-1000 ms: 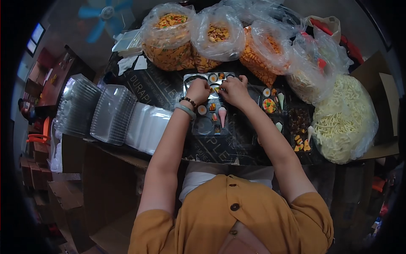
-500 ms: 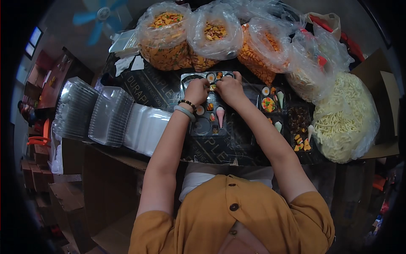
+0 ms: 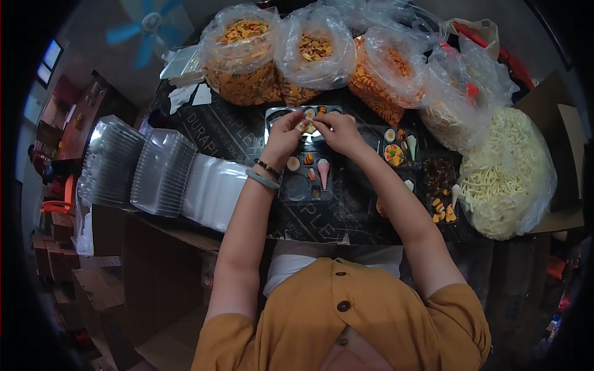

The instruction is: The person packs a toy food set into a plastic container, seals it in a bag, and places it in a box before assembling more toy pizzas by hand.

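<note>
My left hand (image 3: 283, 137) and my right hand (image 3: 341, 133) meet over the far clear plastic tray (image 3: 272, 116). Their fingertips are pinched on small colourful gummy-like pieces (image 3: 306, 127), too small to tell apart. Behind the fingers, a fried-egg-shaped piece (image 3: 309, 115) sits in the tray. Nearer to me, a second clear tray (image 3: 331, 193) holds another egg-shaped piece (image 3: 292, 164), a pink cone-shaped piece (image 3: 323, 173) and small burger-like pieces (image 3: 308, 159). Its round compartment (image 3: 297, 187) shows no piece. My hands partly hide the far tray.
Filled trays with a round pizza-shaped piece (image 3: 394, 155) lie right, partly behind my forearm. Open bags of orange pieces (image 3: 241, 74) line the back. A large bag of pale strands (image 3: 507, 179) stands right. Stacked clear lids or trays (image 3: 162, 167) are left. A blue fan (image 3: 148, 28) stands beyond.
My fingers have shifted slightly on the small pieces, and the right hand's fingers are drawn closer together. The coloured pieces between the fingertips show more. The trays stay in about the same place.
</note>
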Demonstrator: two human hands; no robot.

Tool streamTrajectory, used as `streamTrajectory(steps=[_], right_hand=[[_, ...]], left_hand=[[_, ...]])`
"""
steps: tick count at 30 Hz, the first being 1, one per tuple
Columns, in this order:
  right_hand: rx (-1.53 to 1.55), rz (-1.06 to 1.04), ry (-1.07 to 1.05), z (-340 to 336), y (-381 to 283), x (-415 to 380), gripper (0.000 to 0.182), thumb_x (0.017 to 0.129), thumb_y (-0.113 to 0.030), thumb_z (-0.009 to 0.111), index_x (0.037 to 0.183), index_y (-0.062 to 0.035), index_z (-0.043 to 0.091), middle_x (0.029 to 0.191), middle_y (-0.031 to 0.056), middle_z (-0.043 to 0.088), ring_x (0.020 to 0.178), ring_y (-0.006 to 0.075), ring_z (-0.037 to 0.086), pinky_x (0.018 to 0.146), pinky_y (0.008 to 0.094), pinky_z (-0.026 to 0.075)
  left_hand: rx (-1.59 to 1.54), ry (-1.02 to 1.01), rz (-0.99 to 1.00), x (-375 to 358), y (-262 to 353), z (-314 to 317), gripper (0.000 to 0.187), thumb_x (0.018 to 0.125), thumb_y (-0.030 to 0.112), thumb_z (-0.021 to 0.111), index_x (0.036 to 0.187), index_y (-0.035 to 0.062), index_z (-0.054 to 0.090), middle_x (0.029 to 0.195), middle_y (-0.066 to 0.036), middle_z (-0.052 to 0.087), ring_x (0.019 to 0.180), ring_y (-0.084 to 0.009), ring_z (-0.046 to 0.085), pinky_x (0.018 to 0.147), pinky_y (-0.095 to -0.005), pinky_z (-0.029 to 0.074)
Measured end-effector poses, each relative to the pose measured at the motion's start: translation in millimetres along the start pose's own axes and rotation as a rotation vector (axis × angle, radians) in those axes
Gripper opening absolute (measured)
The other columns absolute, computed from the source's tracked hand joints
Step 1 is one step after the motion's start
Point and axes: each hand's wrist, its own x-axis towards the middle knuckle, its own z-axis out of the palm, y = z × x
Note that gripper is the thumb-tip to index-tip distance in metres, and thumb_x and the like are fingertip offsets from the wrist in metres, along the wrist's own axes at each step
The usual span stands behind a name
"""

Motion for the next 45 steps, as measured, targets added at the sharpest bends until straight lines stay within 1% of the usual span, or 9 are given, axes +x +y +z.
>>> streamTrajectory(steps=[2, 12, 18, 20, 32, 36, 41, 43, 45], right_hand=[[0.471, 0.313, -0.232, -5.0, -7.5, 6.6, 0.021, 0.085, -0.021, 0.062, 0.100, -0.0073, 0.068, 0.083, 0.0084, 0.067, 0.074, 0.0166, 0.062, 0.077, 0.0319, 0.045], [0.691, 0.411, -0.241, 17.1, 14.4, 5.5, 0.012, 0.081, -0.010, 0.066, 0.090, -0.0016, 0.066, 0.083, 0.0045, 0.067, 0.075, 0.0100, 0.060, 0.068, 0.0250, 0.048], [-0.050, 0.057, -0.209, 8.0, 15.7, 3.7, 0.009, 0.076, -0.014, 0.065, 0.080, -0.0056, 0.066, 0.077, 0.0110, 0.063, 0.072, 0.0256, 0.062, 0.067, 0.0377, 0.048], [-0.211, -0.035, -0.107, 10.3, 14.6, 4.6, 0.011, 0.074, -0.018, 0.066, 0.078, -0.0076, 0.067, 0.073, 0.0094, 0.061, 0.073, 0.0287, 0.061, 0.064, 0.0420, 0.046], [-0.269, -0.134, -0.091, 12.5, 12.3, -5.5, 0.011, 0.075, -0.021, 0.064, 0.074, -0.0108, 0.067, 0.075, 0.0033, 0.060, 0.080, 0.0207, 0.056, 0.070, 0.0362, 0.038], [-0.173, -0.121, -0.057, -17.8, -5.1, -11.5, 0.012, 0.076, -0.020, 0.066, 0.077, -0.0087, 0.065, 0.076, 0.0042, 0.059, 0.074, 0.0217, 0.058, 0.070, 0.0358, 0.039], [0.008, -0.088, -0.072, -65.5, -15.7, -32.5, 0.010, 0.078, -0.018, 0.066, 0.082, -0.0082, 0.065, 0.075, 0.0057, 0.060, 0.074, 0.0239, 0.059, 0.074, 0.0359, 0.040], [0.075, -0.062, -0.083, -82.5, -21.0, -43.3, 0.010, 0.077, -0.015, 0.067, 0.083, -0.0082, 0.064, 0.076, 0.0062, 0.060, 0.076, 0.0237, 0.059, 0.076, 0.0353, 0.040], [0.107, -0.040, -0.093, -95.3, -29.6, -55.6, 0.009, 0.077, -0.014, 0.067, 0.084, -0.0081, 0.064, 0.076, 0.0060, 0.060, 0.076, 0.0235, 0.059, 0.075, 0.0351, 0.041]], left_hand=[[0.085, -0.002, 0.101, -1.3, -3.9, 2.6, 0.046, 0.083, -0.008, 0.052, 0.128, -0.0040, 0.043, 0.118, -0.009, 0.053, 0.103, -0.0162, 0.055, 0.088, -0.0250, 0.046], [0.266, 0.015, 0.228, -7.4, -10.0, 0.0, 0.052, 0.079, -0.008, 0.057, 0.129, -0.0053, 0.040, 0.124, -0.012, 0.050, 0.105, -0.0170, 0.056, 0.086, -0.0252, 0.048], [0.883, 0.011, 0.321, -4.7, -14.7, -14.2, 0.027, 0.076, -0.001, 0.062, 0.103, 0.0014, 0.064, 0.101, -0.012, 0.058, 0.094, -0.0226, 0.059, 0.082, -0.0291, 0.049], [1.088, 0.048, 0.566, -5.0, -20.6, -12.1, 0.021, 0.076, 0.002, 0.063, 0.096, 0.0030, 0.067, 0.092, -0.013, 0.056, 0.087, -0.0294, 0.058, 0.077, -0.0340, 0.048], [1.107, -0.017, 0.472, -3.6, -20.8, -15.7, 0.021, 0.078, 0.007, 0.062, 0.098, 0.0003, 0.065, 0.091, -0.016, 0.056, 0.085, -0.0322, 0.057, 0.075, -0.0370, 0.047], [0.942, 0.121, 0.581, -11.8, 11.9, -8.8, 0.022, 0.077, 0.005, 0.065, 0.097, -0.0008, 0.062, 0.094, -0.015, 0.060, 0.087, -0.0302, 0.060, 0.076, -0.0350, 0.048], [0.912, 0.571, 1.299, 27.2, 108.2, -19.8, 0.019, 0.078, -0.002, 0.058, 0.096, -0.0002, 0.061, 0.093, -0.016, 0.059, 0.087, -0.0328, 0.059, 0.076, -0.0383, 0.047], [0.948, 0.628, 1.297, 58.2, 149.1, -35.6, 0.020, 0.079, -0.002, 0.056, 0.098, -0.0004, 0.061, 0.097, -0.018, 0.059, 0.090, -0.0343, 0.058, 0.078, -0.0384, 0.048], [1.189, 0.511, 0.962, 105.8, 171.4, -65.6, 0.028, 0.079, 0.004, 0.058, 0.107, 0.0020, 0.061, 0.112, -0.018, 0.056, 0.102, -0.0348, 0.055, 0.086, -0.0380, 0.047]])
